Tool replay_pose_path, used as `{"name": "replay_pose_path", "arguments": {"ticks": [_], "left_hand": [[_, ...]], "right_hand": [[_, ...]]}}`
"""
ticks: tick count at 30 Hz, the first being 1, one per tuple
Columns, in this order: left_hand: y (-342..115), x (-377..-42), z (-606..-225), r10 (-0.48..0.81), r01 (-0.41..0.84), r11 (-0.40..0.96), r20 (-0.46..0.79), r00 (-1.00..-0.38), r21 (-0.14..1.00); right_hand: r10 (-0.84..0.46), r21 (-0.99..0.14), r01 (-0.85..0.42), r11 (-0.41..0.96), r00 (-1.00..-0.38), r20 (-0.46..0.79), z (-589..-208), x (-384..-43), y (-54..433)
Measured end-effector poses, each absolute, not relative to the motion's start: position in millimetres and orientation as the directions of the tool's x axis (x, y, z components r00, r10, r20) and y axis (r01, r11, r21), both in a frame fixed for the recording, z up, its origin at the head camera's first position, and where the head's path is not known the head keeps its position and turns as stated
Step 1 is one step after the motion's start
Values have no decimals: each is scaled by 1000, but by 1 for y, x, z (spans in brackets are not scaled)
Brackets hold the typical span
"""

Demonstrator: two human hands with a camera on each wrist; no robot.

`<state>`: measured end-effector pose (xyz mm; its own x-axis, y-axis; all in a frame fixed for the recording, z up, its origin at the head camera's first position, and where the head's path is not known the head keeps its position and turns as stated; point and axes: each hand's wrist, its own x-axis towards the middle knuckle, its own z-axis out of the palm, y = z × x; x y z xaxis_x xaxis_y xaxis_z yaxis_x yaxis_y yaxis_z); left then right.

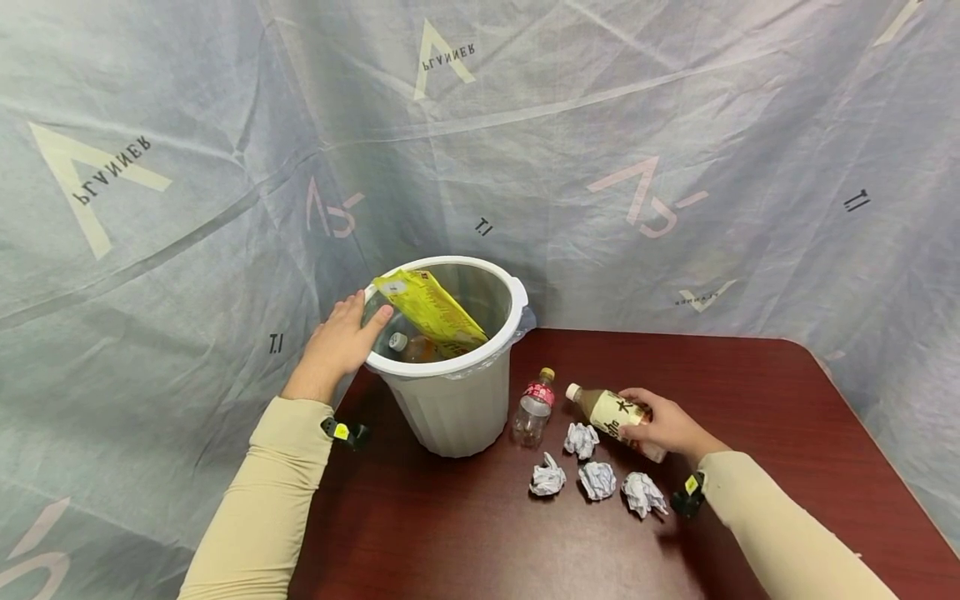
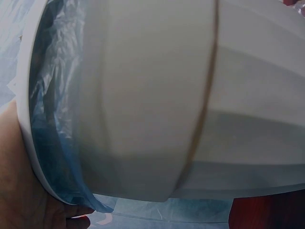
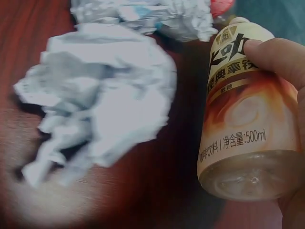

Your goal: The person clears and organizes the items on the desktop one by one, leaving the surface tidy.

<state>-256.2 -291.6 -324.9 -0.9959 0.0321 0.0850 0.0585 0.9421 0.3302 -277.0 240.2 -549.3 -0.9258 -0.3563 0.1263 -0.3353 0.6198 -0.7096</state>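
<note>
A ribbed plastic bin (image 1: 453, 417) is gripped at its rim (image 1: 519, 292) by the left hand (image 1: 341, 340). A cylindrical bottle (image 1: 609, 414) is clasped by the right hand (image 1: 669, 423) beside crumpled paper balls (image 1: 597, 481).

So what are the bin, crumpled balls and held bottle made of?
Bin: probably plastic, fairly matte, with smooth moulded ribs. Crumpled balls: apparently thin, dull paper, with sharp creases. Bottle: likely clear, glossy plastic, see-through at the base.

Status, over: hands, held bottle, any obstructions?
Left hand on bin rim. Right hand gripping coffee bottle. Red-labelled bottle between it and bin; crumpled paper alongside.
</note>
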Motion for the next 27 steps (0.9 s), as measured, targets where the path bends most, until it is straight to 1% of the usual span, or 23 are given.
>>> {"name": "replay_pose_path", "arguments": {"ticks": [6,16,22,27], "left_hand": [[-291,-255,-324,39,65,942,84,-996,330],[-292,-254,-323,43,63,941,67,-997,333],[-293,-255,-325,43,66,942,78,-996,329],[-293,-256,-325,43,67,942,80,-996,329]], "right_hand": [[-354,-689,-367,625,-920,169,-516,-291,248],[-298,-658,-306,688,-946,128,-439,-314,243],[-276,-652,-281,704,-955,114,-394,-329,229],[-269,-653,-285,701,-955,128,-351,-336,203]]}}
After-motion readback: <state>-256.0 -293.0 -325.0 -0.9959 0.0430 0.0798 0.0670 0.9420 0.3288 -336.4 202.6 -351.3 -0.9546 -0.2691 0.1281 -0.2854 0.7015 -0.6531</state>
